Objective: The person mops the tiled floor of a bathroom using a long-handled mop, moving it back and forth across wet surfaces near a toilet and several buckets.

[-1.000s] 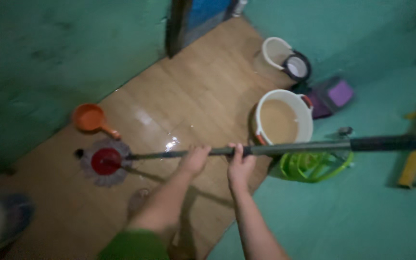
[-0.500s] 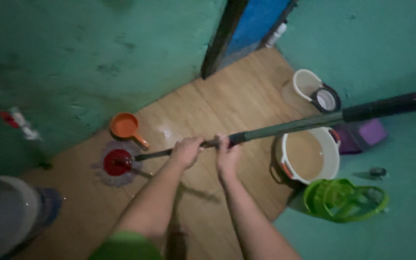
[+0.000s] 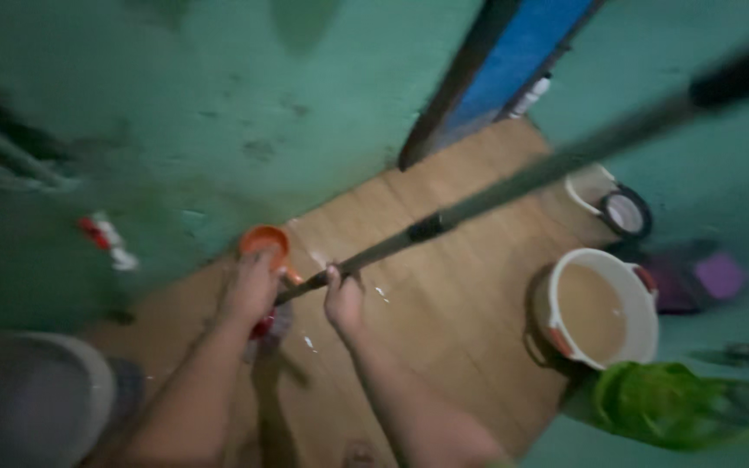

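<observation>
The mop handle [image 3: 513, 186] runs aslant from the upper right corner down to the middle of the floor [image 3: 444, 295], its upper end dark and blurred. Both hands grip its lower part: the right hand [image 3: 343, 299] is clenched around the pole, and the left hand [image 3: 251, 286] is closed on it just below, nearer the mop head [image 3: 272, 328]. That head, red with a pale fringe, shows only in part under the left hand, resting on the wooden floor beside the wall [image 3: 218, 113].

An orange scoop [image 3: 263, 240] lies just beyond the left hand, against the green wall. Wet glints mark the boards near the hands. To the right stands a white bucket [image 3: 643, 299] of murky water, with a green basket [image 3: 678, 403] just beside it in front and a smaller white bucket [image 3: 595, 184] behind it. A blue door [image 3: 522, 52] stands at the top.
</observation>
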